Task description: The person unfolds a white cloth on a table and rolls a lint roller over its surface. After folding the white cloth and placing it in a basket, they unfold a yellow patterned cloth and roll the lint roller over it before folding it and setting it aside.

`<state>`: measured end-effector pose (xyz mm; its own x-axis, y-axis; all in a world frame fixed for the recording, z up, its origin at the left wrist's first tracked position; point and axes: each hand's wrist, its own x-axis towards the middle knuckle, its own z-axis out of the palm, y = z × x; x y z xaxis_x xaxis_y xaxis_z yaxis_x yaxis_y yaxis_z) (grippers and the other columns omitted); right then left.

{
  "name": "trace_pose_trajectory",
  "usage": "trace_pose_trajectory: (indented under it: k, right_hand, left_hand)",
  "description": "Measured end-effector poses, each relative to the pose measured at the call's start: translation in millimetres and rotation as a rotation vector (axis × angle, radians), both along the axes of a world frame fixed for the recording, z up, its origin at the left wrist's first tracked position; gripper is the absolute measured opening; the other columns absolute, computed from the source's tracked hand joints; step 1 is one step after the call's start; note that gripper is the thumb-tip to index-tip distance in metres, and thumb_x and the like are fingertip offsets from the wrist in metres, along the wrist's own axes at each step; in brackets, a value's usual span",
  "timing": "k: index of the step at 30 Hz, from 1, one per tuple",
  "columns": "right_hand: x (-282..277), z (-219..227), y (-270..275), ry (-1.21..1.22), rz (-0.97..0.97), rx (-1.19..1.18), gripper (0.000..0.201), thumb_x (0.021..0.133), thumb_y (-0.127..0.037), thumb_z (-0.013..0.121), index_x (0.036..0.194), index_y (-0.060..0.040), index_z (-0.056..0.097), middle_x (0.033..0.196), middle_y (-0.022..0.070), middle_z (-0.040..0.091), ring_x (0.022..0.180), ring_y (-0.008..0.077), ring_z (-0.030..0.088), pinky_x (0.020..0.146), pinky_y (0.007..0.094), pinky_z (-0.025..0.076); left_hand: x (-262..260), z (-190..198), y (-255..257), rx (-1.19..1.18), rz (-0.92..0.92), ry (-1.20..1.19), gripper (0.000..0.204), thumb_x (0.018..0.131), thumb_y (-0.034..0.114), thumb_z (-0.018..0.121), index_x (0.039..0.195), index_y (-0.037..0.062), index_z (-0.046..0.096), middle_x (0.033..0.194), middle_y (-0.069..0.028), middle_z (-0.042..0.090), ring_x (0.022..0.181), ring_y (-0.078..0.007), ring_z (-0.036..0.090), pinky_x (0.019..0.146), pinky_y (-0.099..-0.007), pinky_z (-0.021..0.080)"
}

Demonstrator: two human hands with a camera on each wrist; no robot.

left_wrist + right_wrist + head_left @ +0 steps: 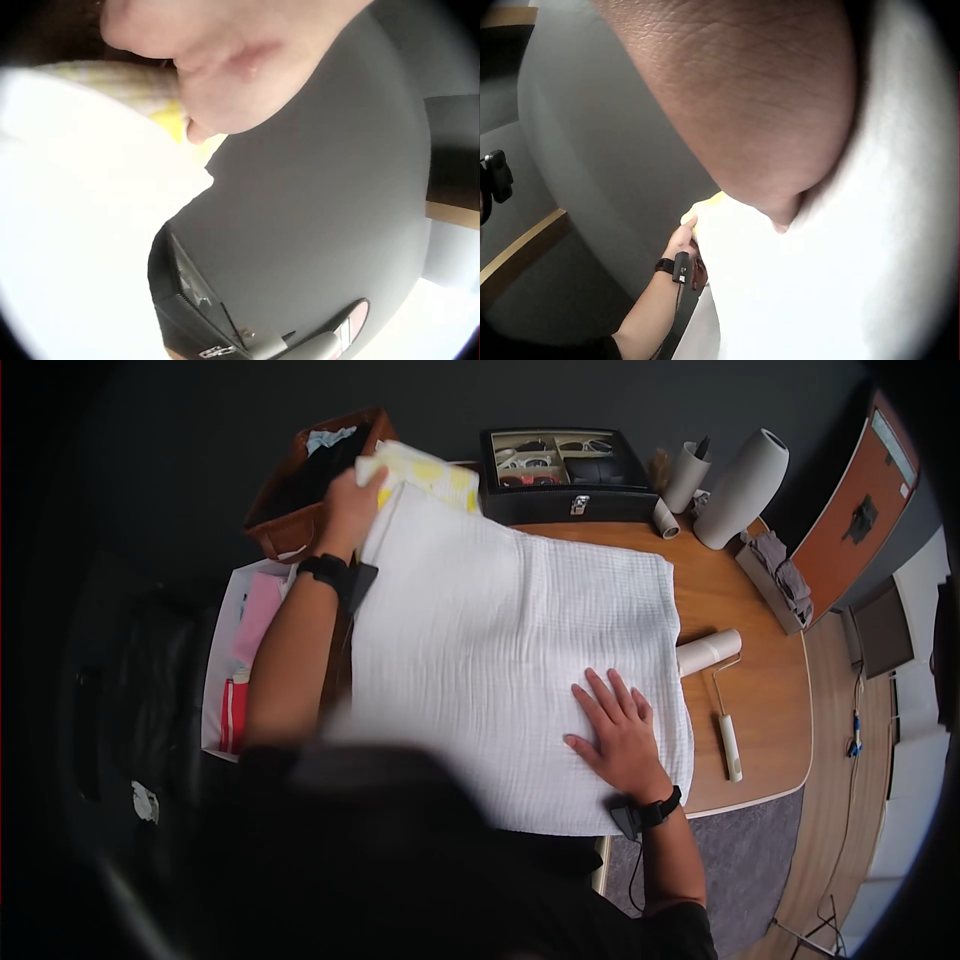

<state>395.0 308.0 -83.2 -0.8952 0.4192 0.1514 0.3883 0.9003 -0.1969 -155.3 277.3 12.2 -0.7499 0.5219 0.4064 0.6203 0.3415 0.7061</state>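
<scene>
A large white crinkled cloth (480, 620) covers much of the wooden table (760, 730). At its far left corner, my left hand (352, 510) grips a white cloth with yellow patches (430, 475), fingers curled at its edge. The left wrist view shows that patterned cloth (171, 120) against the palm, with the white cloth (75, 217) bright and washed out below it. Toward the near right, my right hand (622, 735) rests on the white cloth with its fingers spread and straight. Most of those fingers are hidden in the right wrist view.
Behind the cloth stands a black glasses case (565, 500) beside a tall white vase (742, 490). A lint roller (710, 650) lies to the right, near a box of grey cloth (780, 575). Leftward are a brown basket (275, 500) and a white box (215, 660) of folded clothes.
</scene>
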Motion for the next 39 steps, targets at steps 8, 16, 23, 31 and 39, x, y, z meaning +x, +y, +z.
trace_pose_trajectory:
  k: [8, 16, 23, 31, 39]
  right_hand:
    - [1, -4, 3, -0.002, -0.005, 0.007, 0.069, 0.098, -0.049, 0.072, 0.157, -0.0156, 0.057, 0.171, 0.0099, 0.043, 0.162, 0.0358, 0.031, 0.125, 0.0591, 0.026]
    - [1, -6, 2, 0.006, 0.005, 0.032, 0.069, 0.099, -0.049, 0.071, 0.157, -0.0151, 0.056, 0.171, 0.0104, 0.043, 0.162, 0.036, 0.031, 0.125, 0.0594, 0.025]
    - [0, -6, 0, 0.001, 0.005, 0.049, 0.068, 0.101, -0.048, 0.069, 0.158, -0.0138, 0.054, 0.172, 0.0113, 0.042, 0.162, 0.0377, 0.03, 0.125, 0.0598, 0.026]
    - [5, 4, -10, -0.066, -0.056, 0.025, 0.069, 0.104, -0.049, 0.065, 0.163, -0.0185, 0.049, 0.175, 0.0101, 0.037, 0.163, 0.0384, 0.028, 0.127, 0.0617, 0.025]
    - [20, 6, -9, -0.129, -0.116, 0.041, 0.069, 0.104, -0.056, 0.062, 0.165, -0.0269, 0.047, 0.176, 0.0065, 0.035, 0.164, 0.0395, 0.027, 0.128, 0.0641, 0.025]
  left_hand:
    - [-53, 37, 33, 0.335, 0.191, 0.139, 0.046, 0.1, 0.028, 0.072, 0.129, -0.0069, 0.065, 0.12, -0.0304, 0.074, 0.114, -0.045, 0.072, 0.099, -0.0472, 0.056]
    - [-36, 13, 12, -0.097, 0.19, 0.275, 0.084, 0.089, 0.011, 0.076, 0.16, -0.006, 0.035, 0.151, -0.037, 0.049, 0.14, -0.0499, 0.053, 0.119, -0.0466, 0.045]
    - [66, 2, -38, -0.118, 0.051, 0.567, 0.077, 0.089, 0.016, 0.08, 0.155, 0.0009, 0.045, 0.154, -0.0251, 0.042, 0.14, -0.0451, 0.045, 0.12, -0.0544, 0.04]
    - [164, -118, -124, -0.631, -0.343, 0.329, 0.075, 0.106, 0.051, 0.06, 0.168, 0.0135, 0.038, 0.175, -0.0205, 0.028, 0.163, -0.0432, 0.021, 0.131, -0.0568, 0.02]
    - [188, -127, -149, -0.679, -0.322, 0.274, 0.082, 0.108, 0.061, 0.053, 0.169, 0.0101, 0.034, 0.179, -0.0212, 0.019, 0.166, -0.0433, 0.013, 0.133, -0.0548, 0.013]
